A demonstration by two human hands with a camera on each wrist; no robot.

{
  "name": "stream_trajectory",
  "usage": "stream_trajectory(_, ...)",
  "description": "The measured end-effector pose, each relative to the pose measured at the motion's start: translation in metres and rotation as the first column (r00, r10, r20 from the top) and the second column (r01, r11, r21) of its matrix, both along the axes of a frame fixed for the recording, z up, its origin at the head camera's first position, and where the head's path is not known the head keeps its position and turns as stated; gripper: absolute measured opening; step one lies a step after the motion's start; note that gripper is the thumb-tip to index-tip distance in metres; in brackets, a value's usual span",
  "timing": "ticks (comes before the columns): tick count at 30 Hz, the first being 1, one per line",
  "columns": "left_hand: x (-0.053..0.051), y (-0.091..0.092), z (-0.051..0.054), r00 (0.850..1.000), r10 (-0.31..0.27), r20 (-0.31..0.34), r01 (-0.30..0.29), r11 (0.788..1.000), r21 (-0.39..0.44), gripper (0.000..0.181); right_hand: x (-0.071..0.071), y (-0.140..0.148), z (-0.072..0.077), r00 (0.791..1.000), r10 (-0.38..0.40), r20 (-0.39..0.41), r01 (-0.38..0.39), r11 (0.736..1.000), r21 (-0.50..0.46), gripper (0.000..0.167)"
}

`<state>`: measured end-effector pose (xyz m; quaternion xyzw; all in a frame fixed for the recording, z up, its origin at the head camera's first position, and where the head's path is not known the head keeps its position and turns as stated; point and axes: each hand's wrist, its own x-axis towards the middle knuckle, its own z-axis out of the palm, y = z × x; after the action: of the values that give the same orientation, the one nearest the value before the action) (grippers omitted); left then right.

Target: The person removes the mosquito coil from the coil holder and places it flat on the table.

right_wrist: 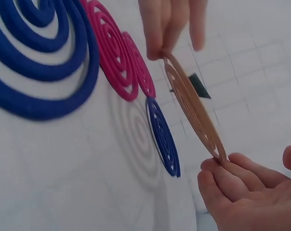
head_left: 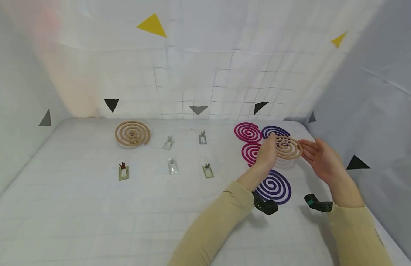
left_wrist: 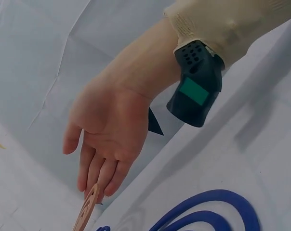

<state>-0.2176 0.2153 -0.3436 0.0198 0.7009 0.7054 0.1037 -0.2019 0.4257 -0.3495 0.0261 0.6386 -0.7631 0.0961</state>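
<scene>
A tan mosquito coil (head_left: 288, 148) is held level above the table between my two hands. Straight fingertips of my left hand (head_left: 267, 151) touch its left edge. My right hand (head_left: 321, 159) has its palm turned up, and its extended fingers support the coil's right edge. In the right wrist view the tan coil (right_wrist: 193, 108) spans from fingertips to fingertips, its shadow on the table. Under and around the hands lie a blue coil (head_left: 284, 188) nearer me, another blue coil (head_left: 270, 129) behind, and two magenta coils (head_left: 247, 132), partly covered by my left hand.
Another tan coil (head_left: 144, 130) sits at the back left. Small metal coil stands with upright prongs, such as the silver stand (head_left: 173, 168) and the gold stand (head_left: 208, 171), are spread over the middle. A stand with a reddish top (head_left: 123, 173) is at left. Fabric walls (head_left: 384, 122) enclose the table.
</scene>
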Motion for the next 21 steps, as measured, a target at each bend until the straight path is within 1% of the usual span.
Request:
stream_trajectory(3,0.001,0.001,-0.003,1.0,-0.027,0.014,0.028,1.0,-0.015,0.067,-0.001,0.01,-0.005,0.999,0.033,0.006,-0.033,0.999,-0.024,0.08)
stream_trajectory(7,0.0,0.002,-0.009,0.996,-0.092,0.012,0.092,0.996,-0.012,0.07,-0.001,0.022,-0.01,0.997,0.075,-0.001,-0.075,0.995,-0.062,0.079)
stream_trajectory(9,0.0,0.002,-0.012,0.992,-0.129,0.009,0.129,0.992,-0.003,0.073,-0.001,0.027,-0.013,0.998,0.07,0.006,-0.07,0.995,-0.071,0.08)
stream_trajectory(11,0.0,0.002,-0.015,0.987,-0.159,0.007,0.159,0.987,0.001,0.075,-0.001,0.03,-0.015,0.998,0.053,0.019,-0.051,0.997,-0.056,0.08)
stream_trajectory(13,0.0,0.001,-0.017,0.981,-0.193,0.028,0.192,0.981,0.018,0.077,-0.001,0.032,-0.017,0.999,0.021,0.044,-0.019,0.999,-0.041,0.081)
stream_trajectory(16,-0.001,0.001,-0.02,0.977,-0.205,0.062,0.203,0.979,0.027,0.078,-0.001,0.036,-0.02,0.998,0.002,0.068,0.001,0.999,-0.046,0.081)
stream_trajectory(18,-0.002,0.002,-0.021,0.975,-0.208,0.074,0.205,0.978,0.038,0.079,-0.001,0.037,-0.022,0.997,0.008,0.075,-0.004,0.998,-0.065,0.081)
stream_trajectory(21,-0.005,0.002,-0.022,0.976,-0.206,0.072,0.203,0.978,0.042,0.081,-0.002,0.039,-0.024,0.997,0.028,0.068,-0.024,0.998,-0.062,0.078)
